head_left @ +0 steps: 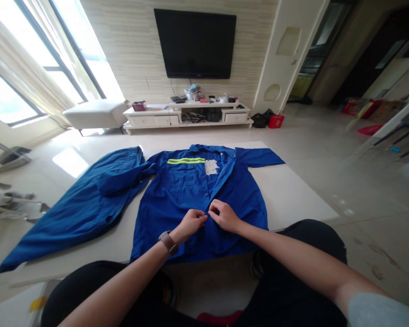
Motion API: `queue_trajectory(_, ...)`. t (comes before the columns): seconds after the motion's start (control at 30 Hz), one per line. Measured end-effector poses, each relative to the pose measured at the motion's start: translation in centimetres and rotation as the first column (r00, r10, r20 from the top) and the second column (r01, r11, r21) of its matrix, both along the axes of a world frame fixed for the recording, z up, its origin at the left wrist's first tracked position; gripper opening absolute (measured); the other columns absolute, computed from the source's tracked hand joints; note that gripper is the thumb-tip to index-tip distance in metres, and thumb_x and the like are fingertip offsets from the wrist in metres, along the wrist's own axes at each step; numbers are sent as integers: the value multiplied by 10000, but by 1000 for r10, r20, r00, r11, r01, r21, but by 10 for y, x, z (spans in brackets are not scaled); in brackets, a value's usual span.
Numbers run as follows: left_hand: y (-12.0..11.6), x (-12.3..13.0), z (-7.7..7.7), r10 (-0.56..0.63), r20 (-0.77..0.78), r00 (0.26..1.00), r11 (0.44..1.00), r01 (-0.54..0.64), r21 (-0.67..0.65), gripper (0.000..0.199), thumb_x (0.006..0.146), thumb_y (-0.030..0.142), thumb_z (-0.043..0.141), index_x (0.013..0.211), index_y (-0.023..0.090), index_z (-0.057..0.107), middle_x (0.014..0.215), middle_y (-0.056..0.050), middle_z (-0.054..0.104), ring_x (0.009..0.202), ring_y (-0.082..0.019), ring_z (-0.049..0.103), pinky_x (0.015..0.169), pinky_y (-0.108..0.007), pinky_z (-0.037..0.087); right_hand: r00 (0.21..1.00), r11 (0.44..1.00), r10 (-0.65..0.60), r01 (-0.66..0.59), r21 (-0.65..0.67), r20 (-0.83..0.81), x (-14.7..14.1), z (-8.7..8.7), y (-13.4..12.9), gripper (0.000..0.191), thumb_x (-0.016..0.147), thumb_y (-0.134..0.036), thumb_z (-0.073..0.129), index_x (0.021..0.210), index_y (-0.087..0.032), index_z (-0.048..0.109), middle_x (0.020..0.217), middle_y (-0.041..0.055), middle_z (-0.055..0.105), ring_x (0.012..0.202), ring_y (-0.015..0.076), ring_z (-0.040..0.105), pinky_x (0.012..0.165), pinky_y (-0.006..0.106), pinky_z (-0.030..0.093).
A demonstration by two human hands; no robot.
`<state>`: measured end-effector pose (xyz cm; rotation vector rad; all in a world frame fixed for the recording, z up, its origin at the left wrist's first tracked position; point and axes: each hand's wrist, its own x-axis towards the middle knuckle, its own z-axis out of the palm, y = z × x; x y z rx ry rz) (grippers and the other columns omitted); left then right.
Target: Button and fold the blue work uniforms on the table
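A blue work shirt (184, 195) lies spread on a low white table, collar away from me, with a yellow-green reflective stripe on the left of its chest and a whitish patch beside it. Its front is partly overlapped; the upper right part lies folded open. My left hand (193, 223), below a brown-strapped watch, pinches the front edge at the shirt's lower middle. Close beside it, nearly touching, my right hand (224, 216) pinches the same front edge. Whatever lies between the fingertips is too small to make out.
Blue trousers or a similar folded garment (88, 204) lie left of the shirt, partly under its sleeve. The white table (293, 195) extends to the right. My knees flank its near edge. Beyond are a white TV cabinet (150, 120), a bench (95, 114) and a television (195, 43).
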<state>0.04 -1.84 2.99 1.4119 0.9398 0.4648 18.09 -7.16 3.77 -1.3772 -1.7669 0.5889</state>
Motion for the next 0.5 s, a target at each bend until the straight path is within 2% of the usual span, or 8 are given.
queue_trajectory(0.23, -3, 0, -1, 105, 103, 989, 980, -85, -183, 355, 596, 465, 819, 645, 148, 666, 595, 8, 555, 579, -103, 462, 572, -240, 337, 996, 996, 76, -78, 34, 44, 1, 7, -1, 83, 891, -149, 615, 830, -205, 624, 861, 16, 632, 761, 152, 585, 730, 258, 448)
queue_trajectory(0.5, -4, -1, -4, 171, 162, 972, 951, -120, -285, 440, 581, 498, 872, 741, 116, 725, 625, -2, 580, 574, -84, 471, 571, -216, 362, 983, 993, 83, -95, 67, 163, 5, 7, -1, 93, 874, -128, 631, 841, -212, 654, 906, 17, 658, 798, 154, 611, 756, 250, 444)
